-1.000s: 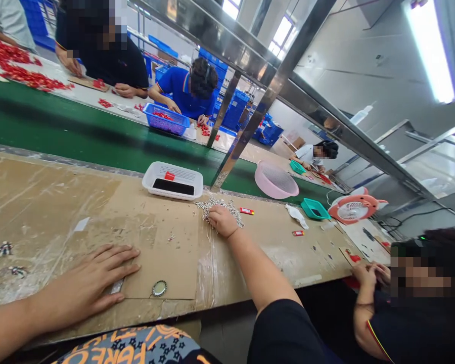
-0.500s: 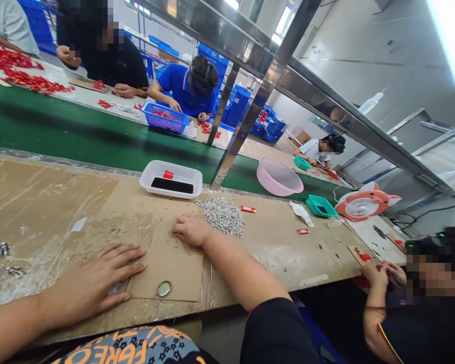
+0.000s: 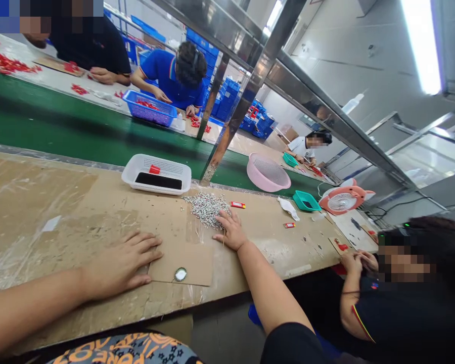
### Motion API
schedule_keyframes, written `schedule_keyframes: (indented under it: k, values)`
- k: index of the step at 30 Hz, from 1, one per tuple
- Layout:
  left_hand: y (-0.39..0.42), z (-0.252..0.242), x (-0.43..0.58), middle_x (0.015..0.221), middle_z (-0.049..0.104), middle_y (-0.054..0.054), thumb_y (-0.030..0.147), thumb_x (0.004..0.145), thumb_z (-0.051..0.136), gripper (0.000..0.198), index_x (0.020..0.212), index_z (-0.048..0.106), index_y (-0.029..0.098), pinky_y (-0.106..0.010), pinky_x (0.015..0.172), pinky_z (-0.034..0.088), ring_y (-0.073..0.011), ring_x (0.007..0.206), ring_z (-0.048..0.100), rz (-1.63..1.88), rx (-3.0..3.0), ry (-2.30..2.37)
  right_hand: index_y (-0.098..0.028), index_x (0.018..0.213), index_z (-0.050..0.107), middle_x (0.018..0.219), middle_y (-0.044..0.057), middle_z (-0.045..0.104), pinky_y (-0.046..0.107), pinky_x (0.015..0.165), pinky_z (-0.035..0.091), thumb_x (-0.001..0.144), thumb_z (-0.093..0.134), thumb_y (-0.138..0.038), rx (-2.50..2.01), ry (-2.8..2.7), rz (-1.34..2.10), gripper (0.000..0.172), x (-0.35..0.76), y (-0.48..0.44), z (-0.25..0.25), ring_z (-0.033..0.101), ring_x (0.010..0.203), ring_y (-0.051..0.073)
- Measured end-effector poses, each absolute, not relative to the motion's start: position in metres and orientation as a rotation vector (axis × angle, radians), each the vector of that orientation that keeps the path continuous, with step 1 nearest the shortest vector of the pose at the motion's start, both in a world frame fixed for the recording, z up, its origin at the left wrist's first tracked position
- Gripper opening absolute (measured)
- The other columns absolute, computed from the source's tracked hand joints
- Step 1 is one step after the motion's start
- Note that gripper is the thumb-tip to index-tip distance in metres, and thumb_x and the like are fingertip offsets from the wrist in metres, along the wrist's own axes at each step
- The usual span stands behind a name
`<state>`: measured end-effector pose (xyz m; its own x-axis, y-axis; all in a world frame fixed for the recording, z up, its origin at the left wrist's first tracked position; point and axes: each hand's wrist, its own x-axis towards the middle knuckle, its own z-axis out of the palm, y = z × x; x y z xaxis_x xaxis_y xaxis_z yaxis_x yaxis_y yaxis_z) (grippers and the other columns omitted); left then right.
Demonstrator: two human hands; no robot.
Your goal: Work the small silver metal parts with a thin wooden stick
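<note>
Scuffed, cardboard-covered work surface (image 3: 60, 202): left hand (image 3: 121, 264) open and flat on a brown cardboard sheet (image 3: 182, 265); right hand (image 3: 231, 231) open, fingers (image 3: 220, 215) touching a heap of tiny silver metal parts (image 3: 207, 210), individually hard to make out, below a white plastic tray (image 3: 155, 174).

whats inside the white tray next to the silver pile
The white plastic tray holds a flat black pad and a small red piece; anything beneath the pad is covered.

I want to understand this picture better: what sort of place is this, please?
Probably a factory workshop for hand assembly of small parts. A green conveyor belt runs along the line, blue plastic crates are stacked behind, and a pile of small metal parts lies by the right hand on a cardboard-covered bench.
</note>
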<state>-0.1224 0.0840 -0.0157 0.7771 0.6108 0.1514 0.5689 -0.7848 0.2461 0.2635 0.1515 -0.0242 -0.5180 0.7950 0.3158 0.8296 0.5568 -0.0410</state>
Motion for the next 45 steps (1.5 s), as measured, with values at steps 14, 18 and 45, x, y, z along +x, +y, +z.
schedule_keyframes:
  k: [14,18,45]
  values:
    - [0.061,0.019,-0.197,0.134,0.050,-0.008,0.027,0.087,0.046,0.035,0.121,0.056,0.023,-0.046,0.108,0.025,-0.0269,0.127,0.038,0.492,2.623,1.497,-0.021,0.116,0.055,0.124,0.013,0.055,0.057,0.100,0.036,0.082,0.057,-0.043,-1.090,-2.197,-0.104,0.041,0.215,0.183,0.007,0.046,0.121,0.031]
    - [0.036,0.018,-0.295,0.127,0.054,-0.009,0.015,0.086,0.038,0.040,0.121,0.056,0.019,-0.042,0.104,0.032,-0.0241,0.118,0.047,0.397,2.401,1.985,-0.024,0.108,0.058,0.114,0.010,0.058,0.046,0.096,0.043,0.084,0.057,-0.031,-0.870,-2.332,0.218,0.025,0.097,0.134,0.029,0.054,0.109,0.024]
    - [0.053,0.022,-0.349,0.096,0.069,-0.010,0.034,0.089,0.034,0.037,0.093,0.066,0.016,-0.032,0.080,0.048,-0.0214,0.089,0.062,0.697,2.222,1.742,-0.017,0.072,0.054,0.071,0.001,0.057,0.035,0.080,0.047,0.075,0.061,-0.029,-1.164,-1.828,1.154,0.014,-0.159,0.064,0.015,0.058,0.080,0.017]
